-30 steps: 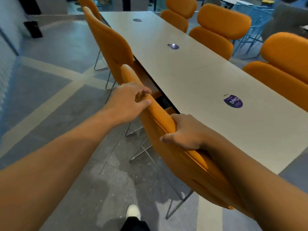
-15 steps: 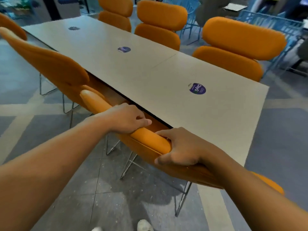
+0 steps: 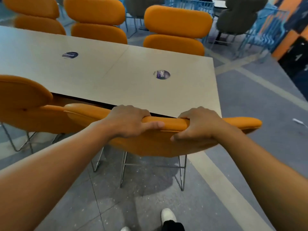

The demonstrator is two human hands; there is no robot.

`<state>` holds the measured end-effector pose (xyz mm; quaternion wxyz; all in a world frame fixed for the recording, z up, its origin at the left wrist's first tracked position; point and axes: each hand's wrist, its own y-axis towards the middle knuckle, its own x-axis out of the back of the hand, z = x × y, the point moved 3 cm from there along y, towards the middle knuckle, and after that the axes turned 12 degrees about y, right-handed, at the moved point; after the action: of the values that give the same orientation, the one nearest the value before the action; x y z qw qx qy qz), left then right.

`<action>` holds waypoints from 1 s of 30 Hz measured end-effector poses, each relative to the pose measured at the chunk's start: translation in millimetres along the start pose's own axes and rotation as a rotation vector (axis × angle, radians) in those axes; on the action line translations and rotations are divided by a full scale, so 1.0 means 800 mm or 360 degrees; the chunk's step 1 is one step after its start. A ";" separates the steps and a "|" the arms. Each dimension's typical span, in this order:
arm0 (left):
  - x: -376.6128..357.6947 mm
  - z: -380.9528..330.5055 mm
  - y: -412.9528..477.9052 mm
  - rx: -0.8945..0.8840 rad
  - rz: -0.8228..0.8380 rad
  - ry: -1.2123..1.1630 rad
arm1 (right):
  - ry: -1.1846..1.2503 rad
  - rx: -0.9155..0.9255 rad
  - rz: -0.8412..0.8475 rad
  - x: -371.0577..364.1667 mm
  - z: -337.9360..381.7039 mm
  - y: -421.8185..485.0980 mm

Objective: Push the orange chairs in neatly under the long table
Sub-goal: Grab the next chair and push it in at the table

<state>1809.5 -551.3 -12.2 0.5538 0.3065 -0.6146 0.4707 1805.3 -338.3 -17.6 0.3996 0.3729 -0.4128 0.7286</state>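
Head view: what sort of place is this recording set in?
Probably a shared cafeteria or office break area: a long table with round stickers, lined on both sides with matching orange chairs, and more seating behind it, including blue wire chairs.

The chair (image 3: 150, 145) swings round from its slant — its back now runs along the table (image 3: 133, 92) edge, just beside it, and the person stands squarely behind it.
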 end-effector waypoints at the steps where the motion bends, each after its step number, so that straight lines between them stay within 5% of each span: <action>1: -0.002 0.000 -0.001 -0.0024 -0.0020 0.0065 | -0.0012 -0.0032 -0.0048 -0.001 -0.004 -0.007; 12: -0.015 -0.024 -0.008 0.0474 -0.0329 0.0370 | -0.0098 -0.0497 -0.0375 0.026 -0.117 -0.054; 30: -0.022 0.018 -0.027 0.0359 -0.0317 0.0440 | -0.0053 -0.0371 -0.0747 -0.015 -0.077 -0.079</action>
<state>1827.1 -575.0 -23.1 0.6389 0.3582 -0.4429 0.5170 1853.3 -264.9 -32.5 0.5911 0.4219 -0.4026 0.5572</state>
